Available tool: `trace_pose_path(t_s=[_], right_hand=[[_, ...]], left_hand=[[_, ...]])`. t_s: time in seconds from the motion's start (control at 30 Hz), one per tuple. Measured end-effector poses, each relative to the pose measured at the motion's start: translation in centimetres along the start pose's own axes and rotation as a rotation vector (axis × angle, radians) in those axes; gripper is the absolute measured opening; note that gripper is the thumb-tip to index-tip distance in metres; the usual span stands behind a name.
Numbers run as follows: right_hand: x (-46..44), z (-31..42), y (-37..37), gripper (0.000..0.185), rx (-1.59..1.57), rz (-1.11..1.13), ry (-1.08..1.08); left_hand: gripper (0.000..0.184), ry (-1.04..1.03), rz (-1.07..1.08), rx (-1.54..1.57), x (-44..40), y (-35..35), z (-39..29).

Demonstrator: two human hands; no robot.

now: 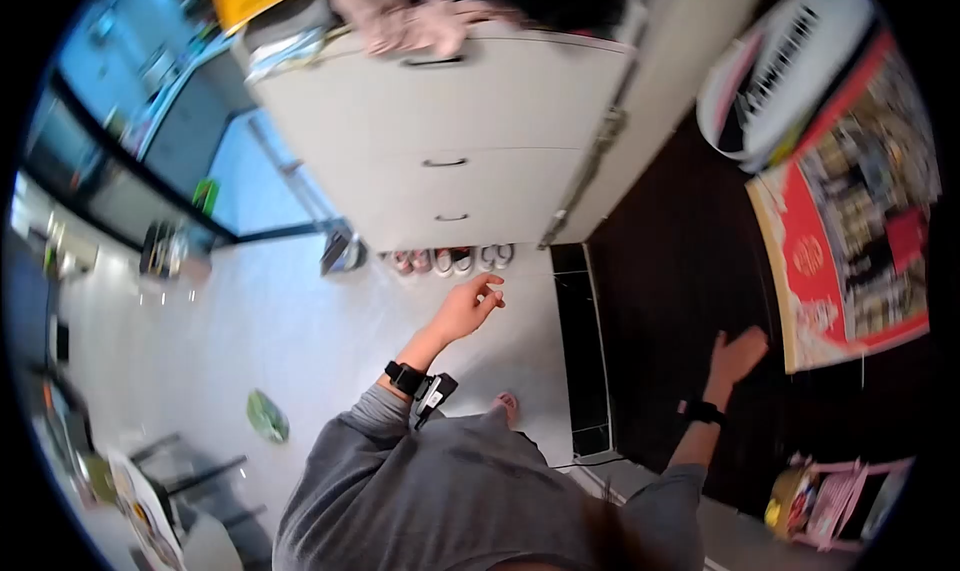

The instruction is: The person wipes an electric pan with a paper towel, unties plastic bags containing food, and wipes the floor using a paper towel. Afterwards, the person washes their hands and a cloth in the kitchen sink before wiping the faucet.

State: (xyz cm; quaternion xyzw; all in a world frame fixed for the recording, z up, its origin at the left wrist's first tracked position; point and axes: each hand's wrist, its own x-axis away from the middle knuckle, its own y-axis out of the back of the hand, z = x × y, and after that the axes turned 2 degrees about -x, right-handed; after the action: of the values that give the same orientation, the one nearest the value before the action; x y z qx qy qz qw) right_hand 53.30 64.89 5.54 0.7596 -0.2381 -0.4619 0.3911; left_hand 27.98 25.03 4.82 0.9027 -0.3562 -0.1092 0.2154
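Pale floor (345,346) — shoes (443,264) in row — green item (267,417).

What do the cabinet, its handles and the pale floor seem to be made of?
Cabinet: probably laminated or painted board; smooth, off-white, no visible grain.
Handles: perhaps metal; thin, dark bars, finish unclear.
Floor: likely polished tile or stone; it reflects light glossily.
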Motion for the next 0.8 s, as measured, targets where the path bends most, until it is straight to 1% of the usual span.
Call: trace_pose_path(t_s=[0.03,0.1,0.13,0.17,0.2,0.23,0.3,0.33,0.37,0.4,0.43,0.47,0.53,0.6,0.63,0.67,0.7,0.73,0.8], right_hand=[[-1.6,0.5,1.7,0.067,0.082,-0.058,-0.027],[-3.8,1.5,3.5,0.066,-0.013,-0.059,-0.181],[-4.1,2.8,4.6,0.064,0.118,-0.142,-0.115],[-4.0,4.3,5.4,0.062,0.246,-0.23,-0.054],[-4.1,6.2,4.1,0.057,0.063,-0.371,0.035],[-3.7,9.7,5.5,0.057,0.039,-0.389,0.062],[-0.6,18.3,8.5,0.053,-0.316,-0.339,0.287],[1.6,23.2,9.7,0.05,-0.418,-0.369,0.38],[4.2,28.0,13.4,0.048,-0.577,-0.274,0.51],[7.3,32.9,14.6,0.048,-0.676,-0.277,0.62],[10.5,37.0,17.3,0.047,-0.853,0.01,0.675],[13.8,41.4,17.3,0.048,-0.895,-0.089,0.798],[20.5,48.9,19.6,0.051,-1.023,0.118,0.894],[24.5,53.7,25.5,0.049,-1.107,0.21,1.051],[25.8,55.6,27.5,0.049,-1.112,0.232,1.05],[26.8,57.3,29.2,0.048,-1.154,0.245,1.117],[27.6,59.2,30.7,0.048,-1.197,0.257,1.18],[27.8,60.9,31.7,0.048,-1.194,0.269,1.177],[28.0,64.7,33.3,0.047,-1.223,0.332,1.241]], left_hand=[[0.024,0.033,-0.053,0.009,0.8,1.2,1.2],[0.024,0.022,-0.202,0.028,2.9,3.7,4.2],[0.024,0.127,-0.217,0.057,4.1,5.5,3.8],[0.024,0.148,-0.255,0.065,5.6,7.1,4.7],[0.024,0.2,-0.297,0.057,7.1,8.6,5.7],[0.024,0.244,-0.335,0.056,8.4,10.4,6.7],[0.024,0.279,-0.416,0.065,11.5,13.8,9.1],[0.024,0.296,-0.46,0.07,12.9,15.7,10.2],[0.024,0.309,-0.483,0.056,14.3,17.7,11.3],[0.025,0.333,-0.528,0.087,15.9,19.8,12.4],[0.026,0.355,-0.573,0.112,17.4,21.8,13.1],[0.025,0.356,-0.615,0.112,19.1,24.0,13.8],[0.025,0.424,-0.658,0.159,22.3,27.5,14.3],[0.025,0.509,-0.705,0.229,24.4,31.2,15.4],[0.025,0.528,-0.699,0.221,25.3,32.6,16.2],[0.026,0.527,-0.741,0.248,26.0,33.8,17.2],[0.026,0.524,-0.78,0.273,26.5,35.2,18.2],[0.026,0.534,-0.773,0.273,26.6,36.5,19.2],[0.026,0.561,-0.819,0.367,26.2,39.1,21.3]])
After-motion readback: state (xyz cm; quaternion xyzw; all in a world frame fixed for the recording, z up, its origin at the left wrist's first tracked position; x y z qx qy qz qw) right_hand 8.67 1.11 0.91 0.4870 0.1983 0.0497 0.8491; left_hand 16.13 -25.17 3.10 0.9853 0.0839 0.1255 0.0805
